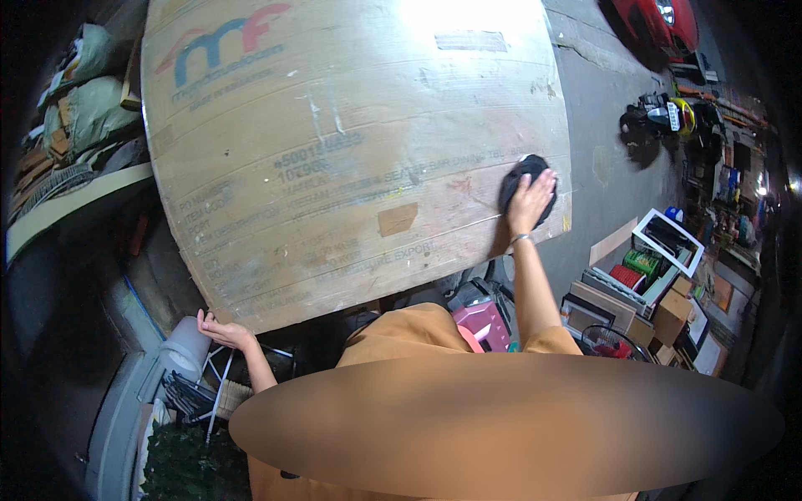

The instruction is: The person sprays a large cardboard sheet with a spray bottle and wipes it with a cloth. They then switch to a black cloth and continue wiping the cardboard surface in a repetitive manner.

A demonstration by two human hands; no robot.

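A large cardboard sheet, printed with writing and a logo, covers the area before me. It is scuffed, with a brown patch of tape near its middle. My right hand lies over a bunched black cloth, pressed against the cardboard near its right edge. A bracelet sits on that wrist. At the near left corner of the cardboard is my left hand, palm turned up and fingers loosely apart. It holds nothing that I can see; whether it touches the corner, I cannot tell.
To the left are a grey-white bucket and shelves with full sacks. On the right stand boxes, a white frame, a motorcycle and a red car. A pink plastic item lies near my body.
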